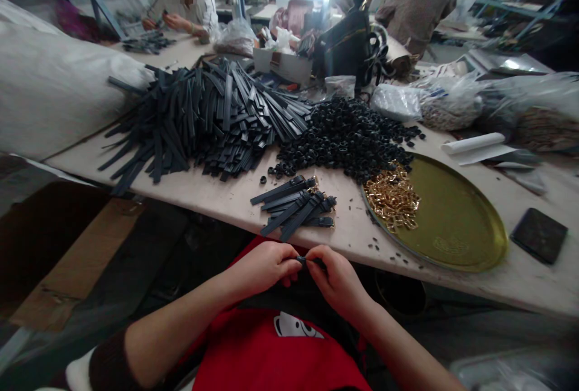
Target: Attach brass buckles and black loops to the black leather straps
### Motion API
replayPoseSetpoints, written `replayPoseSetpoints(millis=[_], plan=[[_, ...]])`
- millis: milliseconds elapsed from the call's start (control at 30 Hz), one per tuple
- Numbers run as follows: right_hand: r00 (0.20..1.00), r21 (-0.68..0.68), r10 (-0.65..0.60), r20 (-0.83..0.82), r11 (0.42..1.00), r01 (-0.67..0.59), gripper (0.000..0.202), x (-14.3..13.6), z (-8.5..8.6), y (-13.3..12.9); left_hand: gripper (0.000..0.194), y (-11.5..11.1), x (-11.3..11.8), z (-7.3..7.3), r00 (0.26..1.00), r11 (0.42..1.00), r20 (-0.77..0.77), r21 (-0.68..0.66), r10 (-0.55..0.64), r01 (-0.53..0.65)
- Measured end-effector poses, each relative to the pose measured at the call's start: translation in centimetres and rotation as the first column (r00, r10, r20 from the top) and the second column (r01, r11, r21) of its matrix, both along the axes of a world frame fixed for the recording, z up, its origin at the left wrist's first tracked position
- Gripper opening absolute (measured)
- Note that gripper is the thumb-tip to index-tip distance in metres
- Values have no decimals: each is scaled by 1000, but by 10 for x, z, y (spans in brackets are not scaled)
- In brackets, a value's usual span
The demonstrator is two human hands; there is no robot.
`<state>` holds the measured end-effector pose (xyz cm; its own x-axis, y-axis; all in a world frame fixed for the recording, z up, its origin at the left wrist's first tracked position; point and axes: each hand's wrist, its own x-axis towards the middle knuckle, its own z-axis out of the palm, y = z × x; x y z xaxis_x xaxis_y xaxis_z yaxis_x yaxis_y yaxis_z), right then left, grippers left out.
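Just off the table's front edge, my left hand [270, 265] and my right hand [335, 275] meet fingertip to fingertip. Both pinch a small dark strap piece [301, 259], most of it hidden by the fingers. Beyond them on the table lies a small stack of dark straps [294, 205] with gold buckles at their right ends. A large heap of loose dark straps [199, 113] spreads behind it to the left. Black strap loops [348, 134] are piled right of that heap. Gold buckles [392, 198] lie on the left side of an oval, gold-coloured tray [456, 216].
A dark flat square object [539, 234] lies right of the tray. Plastic bags [452, 104], a white paper roll [473, 142] and a black bag [346, 44] stand farther back. A big white sack [67, 83] borders the left side. Two people work across the room.
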<state>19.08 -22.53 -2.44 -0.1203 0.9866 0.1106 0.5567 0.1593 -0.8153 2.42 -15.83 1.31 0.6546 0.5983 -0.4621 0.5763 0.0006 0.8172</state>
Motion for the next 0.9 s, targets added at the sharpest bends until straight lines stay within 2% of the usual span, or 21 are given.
replayPoseSetpoints(millis=[100, 200, 267, 333, 433, 533, 667, 800, 900], plan=[[1000, 21, -7, -14, 1000, 7, 9, -1, -3, -3, 23, -3, 3, -3, 1000, 999, 20, 25, -22, 21], [993, -20, -38, -108, 999, 37, 8, -1, -3, -5, 24, 0, -1, 3, 999, 998, -2, -18, -54, 54], [974, -93, -52, -220, 995, 32, 10, 0, 0, -5, 30, 5, -6, 11, 996, 989, 33, -122, -86, 89], [931, -190, -58, -361, 982, -12, 14, 1, 4, -4, 37, 12, -12, 20, 984, 948, 139, -282, -112, 148], [846, -310, -99, -523, 947, -81, 19, 2, 10, 0, 37, 19, -14, 21, 967, 883, 244, -437, -68, 172], [844, -317, -133, -519, 947, -46, 20, 1, 10, 2, 31, 19, -6, 7, 983, 916, 182, -394, -8, 81], [885, -237, -181, -430, 968, 83, 19, -3, 2, 2, 28, 12, 5, -10, 989, 965, 145, -263, 34, 5], [883, -218, -262, -390, 958, 188, 20, -7, -5, 7, 28, 9, 8, -10, 980, 969, 133, -220, 147, -115], [849, -224, -308, -429, 947, 230, 26, -8, -11, 17, 34, 13, 10, -10, 970, 956, 181, -272, 161, -108]])
